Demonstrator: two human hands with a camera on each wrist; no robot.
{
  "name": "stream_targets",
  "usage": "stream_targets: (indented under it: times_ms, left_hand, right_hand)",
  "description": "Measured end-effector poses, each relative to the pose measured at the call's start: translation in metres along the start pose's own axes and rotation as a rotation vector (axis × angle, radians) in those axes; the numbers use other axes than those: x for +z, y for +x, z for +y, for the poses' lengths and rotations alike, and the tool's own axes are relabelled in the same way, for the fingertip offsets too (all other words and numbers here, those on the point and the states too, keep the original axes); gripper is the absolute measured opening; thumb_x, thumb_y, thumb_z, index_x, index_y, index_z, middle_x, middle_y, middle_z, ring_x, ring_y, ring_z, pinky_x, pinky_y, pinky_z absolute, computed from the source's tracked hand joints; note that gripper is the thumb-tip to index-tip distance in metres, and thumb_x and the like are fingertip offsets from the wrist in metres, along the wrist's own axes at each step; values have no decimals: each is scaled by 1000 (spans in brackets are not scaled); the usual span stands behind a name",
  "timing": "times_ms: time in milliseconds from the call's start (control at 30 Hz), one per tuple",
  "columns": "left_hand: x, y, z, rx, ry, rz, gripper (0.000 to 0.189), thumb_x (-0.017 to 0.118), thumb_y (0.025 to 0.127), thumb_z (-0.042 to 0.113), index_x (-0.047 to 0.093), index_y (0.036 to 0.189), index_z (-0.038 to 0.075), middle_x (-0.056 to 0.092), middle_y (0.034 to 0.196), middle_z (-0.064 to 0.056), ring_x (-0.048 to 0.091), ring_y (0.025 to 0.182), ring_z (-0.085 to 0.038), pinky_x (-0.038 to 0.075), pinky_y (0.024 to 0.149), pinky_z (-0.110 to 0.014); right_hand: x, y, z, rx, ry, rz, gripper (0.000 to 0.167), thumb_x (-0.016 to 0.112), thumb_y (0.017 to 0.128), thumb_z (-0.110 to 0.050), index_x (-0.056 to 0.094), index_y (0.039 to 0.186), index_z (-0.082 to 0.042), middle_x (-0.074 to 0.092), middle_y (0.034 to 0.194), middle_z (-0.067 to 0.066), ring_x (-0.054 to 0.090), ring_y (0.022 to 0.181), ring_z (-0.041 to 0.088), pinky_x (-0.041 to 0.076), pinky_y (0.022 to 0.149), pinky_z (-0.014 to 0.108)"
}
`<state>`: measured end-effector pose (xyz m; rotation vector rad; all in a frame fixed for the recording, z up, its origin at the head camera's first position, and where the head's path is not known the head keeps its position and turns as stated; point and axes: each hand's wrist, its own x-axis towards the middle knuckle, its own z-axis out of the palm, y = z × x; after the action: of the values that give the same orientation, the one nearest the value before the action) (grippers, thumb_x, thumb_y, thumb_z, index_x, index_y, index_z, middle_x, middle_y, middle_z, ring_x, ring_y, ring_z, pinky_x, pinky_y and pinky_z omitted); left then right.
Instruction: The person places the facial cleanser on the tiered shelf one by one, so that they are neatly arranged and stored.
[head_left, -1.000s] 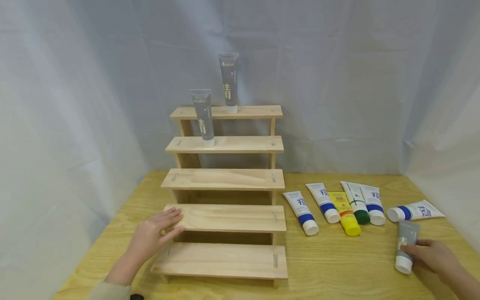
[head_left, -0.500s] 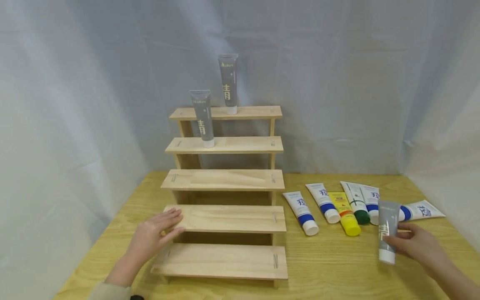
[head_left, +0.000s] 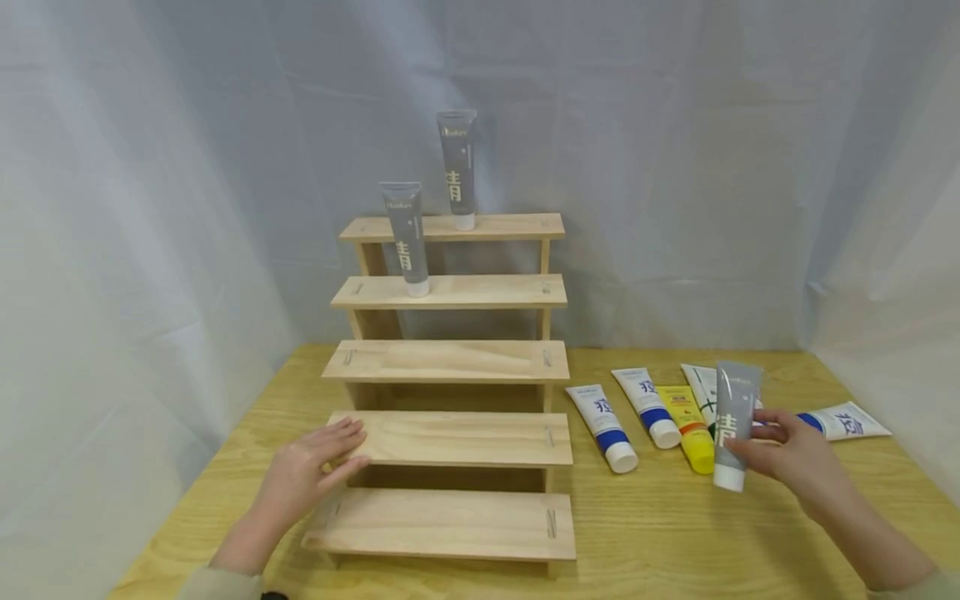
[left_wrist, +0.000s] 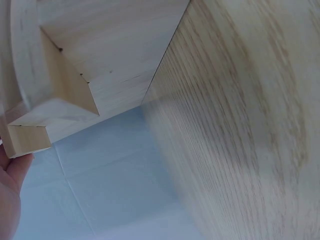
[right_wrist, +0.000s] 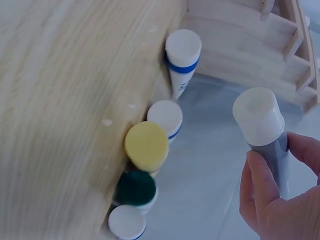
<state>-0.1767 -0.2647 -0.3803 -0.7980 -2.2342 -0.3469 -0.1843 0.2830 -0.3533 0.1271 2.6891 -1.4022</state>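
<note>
My right hand point(head_left: 798, 458) pinches a grey squeeze tube point(head_left: 737, 417) with a white cap, holding it cap-down in the air, in front of the tubes lying on the table. In the right wrist view the tube's white cap point(right_wrist: 257, 116) sticks out beyond the thumb and fingers. My left hand point(head_left: 311, 462) rests on the left end of a wooden step shelf point(head_left: 450, 437), on the second step from the bottom. Two matching grey tubes stand on their caps: one point(head_left: 459, 171) on the top step, another point(head_left: 405, 237) on the step below.
On the table point(head_left: 637, 533), right of the shelf, lie white-and-blue tubes point(head_left: 602, 425), a yellow tube point(head_left: 681, 417) and a white tube with a green cap point(right_wrist: 136, 189). Another white-and-blue tube point(head_left: 847, 421) lies sideways at far right. A pale curtain point(head_left: 675, 167) hangs behind.
My right hand has lifted the grey tube and carried it leftward and away from me, so it now overlaps the green-capped tube in the head view. The left hand has stayed on the shelf.
</note>
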Motion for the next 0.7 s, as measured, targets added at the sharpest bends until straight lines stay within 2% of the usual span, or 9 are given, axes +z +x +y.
stream_targets:
  times_ms: [100,233,300,333,533,633,700]
  left_hand:
    - [0,0,0,-1,-1,-3,47,56,81,44,68,92,0,64,98,-13,61,89,-27,51,70,-40]
    - [-1,0,0,-2,-4,0,46,57,81,43,68,92,0,64,98,-13,61,89,-27,51,71,-40]
    - [-1,0,1,-1,-6,3,46,57,81,43,68,92,0,64,98,-13,61,89,-28,51,71,-40]
    - [-1,0,1,0,-5,4,46,57,81,43,68,92,0,64,98,-13,61,89,-28,51,71,-40]
    - [-1,1,1,0,-2,3,47,55,82,44,68,91,0,64,97,-13,61,89,-28,51,71,-40]
    - [0,0,0,-2,-2,2,48,55,82,45,68,91,0,64,97,-13,61,89,-28,51,71,-41]
    - [0,0,0,-4,-1,1,48,55,82,45,68,91,0,65,97,-14,61,89,-28,51,71,-41]
  right_hand:
    - [4,0,-9,-48,11,3,80,64,80,-38,24,130,10,38,123,32,47,105,38,50,75,35]
    - [10,6,-18,-80,65,3,81,66,78,-39,25,131,7,38,124,31,46,106,38,51,77,37]
    - [13,10,-21,-106,107,0,81,67,78,-38,25,132,6,39,124,30,47,106,37,51,77,37]
    - [14,14,-20,-133,128,13,76,67,78,-35,29,131,4,44,120,26,50,102,33,53,74,35]
    - [23,21,-32,-185,127,43,77,68,75,-40,33,132,-3,48,118,21,52,100,33,51,79,40]
    - [28,37,-24,-228,154,37,74,68,77,-36,33,133,-5,49,118,20,53,100,33,51,78,41]
    - [33,54,-12,-240,150,63,72,70,74,-37,36,133,-13,52,116,13,55,97,26,53,73,38]
